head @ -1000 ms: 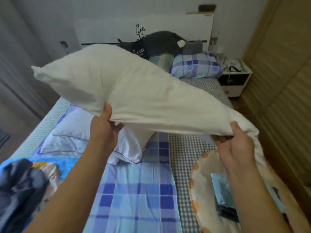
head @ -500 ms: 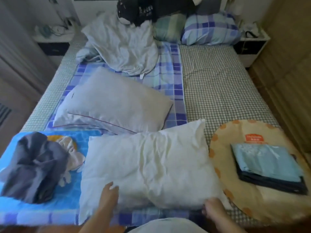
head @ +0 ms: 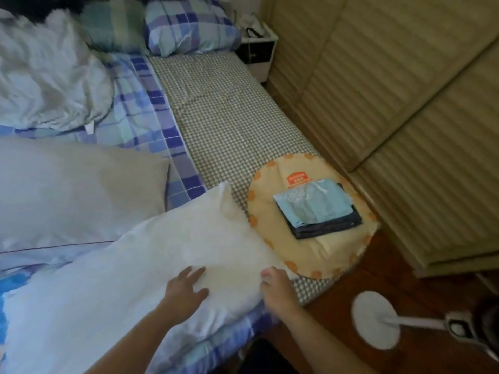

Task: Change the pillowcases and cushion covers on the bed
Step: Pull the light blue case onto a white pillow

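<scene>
At bed's foot, head view: bare pillow [head: 151, 268] lies flat. Left hand [head: 186, 288] rests on it, fingers spread; right hand [head: 275, 288] at its edge, loosely curled, gripping nothing. Likely next: reach folded covers [head: 314, 207] on round cushion [head: 272, 238].

White pillow [head: 151, 268], blue plaid sheet [head: 151, 114], orange-dotted cream cushion [head: 272, 211].
</scene>
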